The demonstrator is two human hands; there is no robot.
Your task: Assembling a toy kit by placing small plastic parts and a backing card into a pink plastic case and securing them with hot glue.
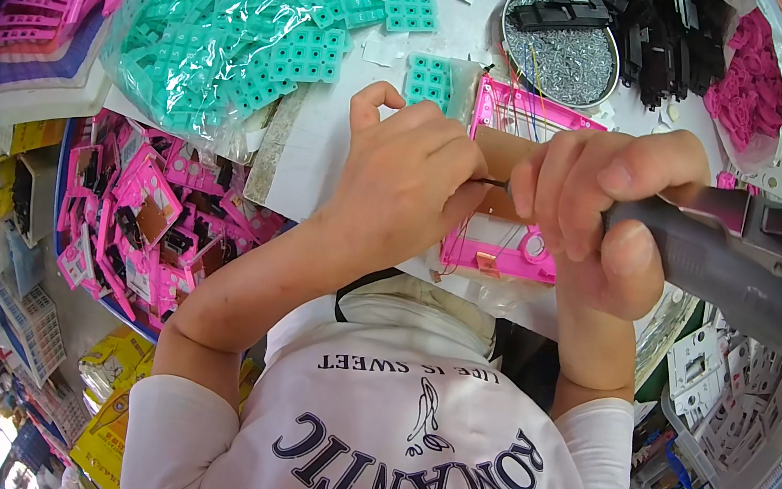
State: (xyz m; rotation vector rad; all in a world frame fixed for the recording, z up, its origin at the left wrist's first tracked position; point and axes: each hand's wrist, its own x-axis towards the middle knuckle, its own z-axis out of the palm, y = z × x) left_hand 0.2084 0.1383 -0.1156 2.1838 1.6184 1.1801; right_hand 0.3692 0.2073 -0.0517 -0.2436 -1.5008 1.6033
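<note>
My right hand (598, 215) grips a grey electric screwdriver (732, 265), its thin bit pointing left toward my left hand. My left hand (405, 181) is closed around the bit's tip, where it seems to pinch something too small to make out. Both hands hover over a pink plastic housing (532, 114) that lies open on the white table, with thin coloured wires across it and a brown board partly hidden beneath my fingers. A small teal rubber keypad (429, 78) lies just left of the housing.
A clear bag of teal keypads (242, 20) fills the upper left. A round metal bowl of screws (566, 53) sits beyond the housing, black parts (665, 33) and a bag of pink parts (754, 81) behind it. A bin of pink assemblies (142, 217) stands at my left.
</note>
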